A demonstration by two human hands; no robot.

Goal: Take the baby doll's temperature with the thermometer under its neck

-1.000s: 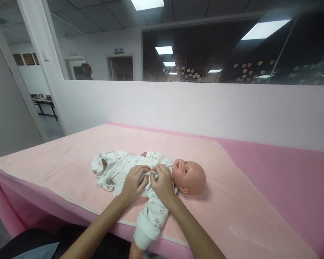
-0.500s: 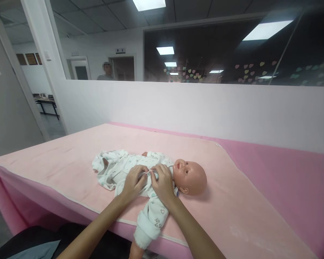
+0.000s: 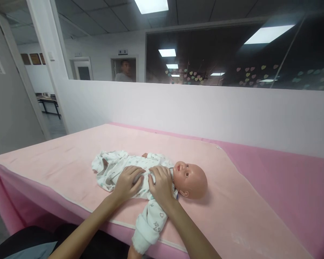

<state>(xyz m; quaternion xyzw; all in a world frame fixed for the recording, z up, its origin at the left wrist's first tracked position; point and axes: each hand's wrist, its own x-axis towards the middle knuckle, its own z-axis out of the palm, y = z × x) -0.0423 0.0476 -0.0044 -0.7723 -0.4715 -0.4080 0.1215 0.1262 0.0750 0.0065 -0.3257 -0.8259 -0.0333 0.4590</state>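
A baby doll (image 3: pixel 192 180) lies on its back, head to the right, in a white printed baby outfit (image 3: pixel 154 217). One sleeved arm reaches over the table's near edge. My left hand (image 3: pixel 127 182) rests on the belly of the outfit, thumb and fingers apart and slightly bent. Close to the doll's neck, my right hand (image 3: pixel 162 183) lies over the chest with its fingers bent and thumb apart. A gap separates the two hands. The cloth under both palms is hidden, and no string shows between the fingertips.
A pale pink mat (image 3: pixel 78 144) covers the table over a darker pink cloth (image 3: pixel 291 180). Behind stands a white half wall (image 3: pixel 194 111) with a window above it. Beyond the glass, a person (image 3: pixel 124 72) is near a doorway. A door (image 3: pixel 10 97) is at the left.
My hands have let go of a thin white tie string pinched between them. The left hand moved left, widening the gap. Behind the glass, the person shifted right into the doorway.
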